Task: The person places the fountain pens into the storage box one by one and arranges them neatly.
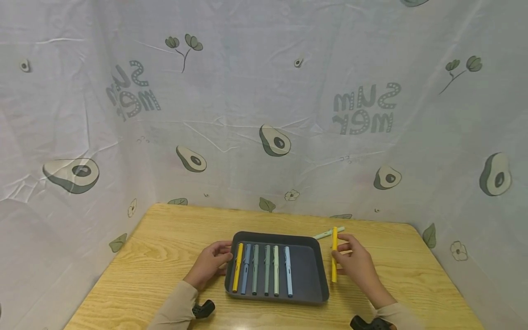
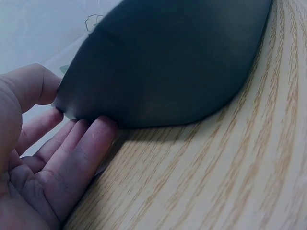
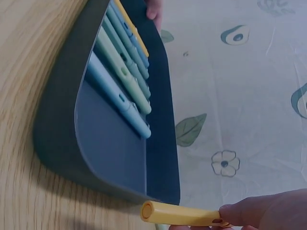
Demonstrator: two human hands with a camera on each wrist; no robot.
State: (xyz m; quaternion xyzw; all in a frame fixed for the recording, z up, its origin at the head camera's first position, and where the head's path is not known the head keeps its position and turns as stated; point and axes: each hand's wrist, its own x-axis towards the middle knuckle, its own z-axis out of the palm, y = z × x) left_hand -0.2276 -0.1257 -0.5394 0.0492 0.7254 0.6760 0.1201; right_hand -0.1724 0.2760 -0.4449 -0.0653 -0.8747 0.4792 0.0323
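Observation:
A dark grey tray (image 1: 305,275) lies on the table with several pens side by side in its left and middle parts. They run from a yellow pen (image 1: 237,268) through blue and green ones to a light blue pen (image 1: 288,271). My left hand (image 1: 212,262) grips the tray's left side, thumb at the rim and fingers against the outer wall, as the left wrist view shows. Just right of the tray, my right hand (image 1: 355,261) pinches another yellow pen (image 3: 180,213) between thumb and fingers. Behind that pen lies a light green pen (image 1: 323,234).
The wooden table (image 1: 165,243) runs back to a pale hanging cloth (image 1: 231,91) printed with avocados and leaves. The tray's raised walls stand around the pens. Inside it, bare floor shows right of the light blue pen.

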